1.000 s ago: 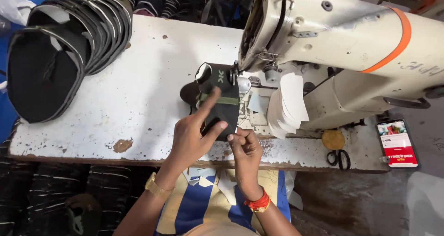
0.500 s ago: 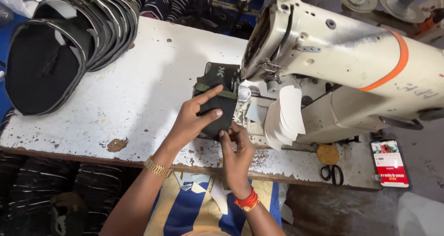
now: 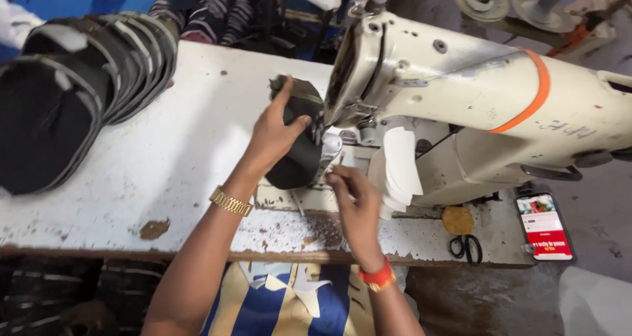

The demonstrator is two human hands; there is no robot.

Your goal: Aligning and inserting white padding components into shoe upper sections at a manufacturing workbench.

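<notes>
1. Dark shoe piece (image 3: 297, 148) sits at the middle of the white surface (image 3: 197, 145), pushed up against the head of the sewing machine (image 3: 461, 105), so its right edge lies by the needle area where stitching happens.
2. Left hand (image 3: 273, 138) is spread over the piece, thumb up on its far end and fingers curled over its right edge; this grip looks meant to press it flat and steer it.
3. Right hand (image 3: 352, 201) rests just near of the needle area, fingers drawn together in a narrow pinch. It seems to hold a thread or the piece's edge, but what is between the fingers is too small to tell.
4. A stack of dark cut pieces (image 3: 72, 79) lies fanned at the far left of the surface, well apart from the machine yet within the left arm's reach, likely as stock.
5. Scissors (image 3: 466, 247) and a round yellowish object (image 3: 457, 219) lie at the near right edge, beside the machine's base, handy to the right hand.
6. A phone (image 3: 544, 225) with a lit screen lies further right, clear of the work.
</notes>
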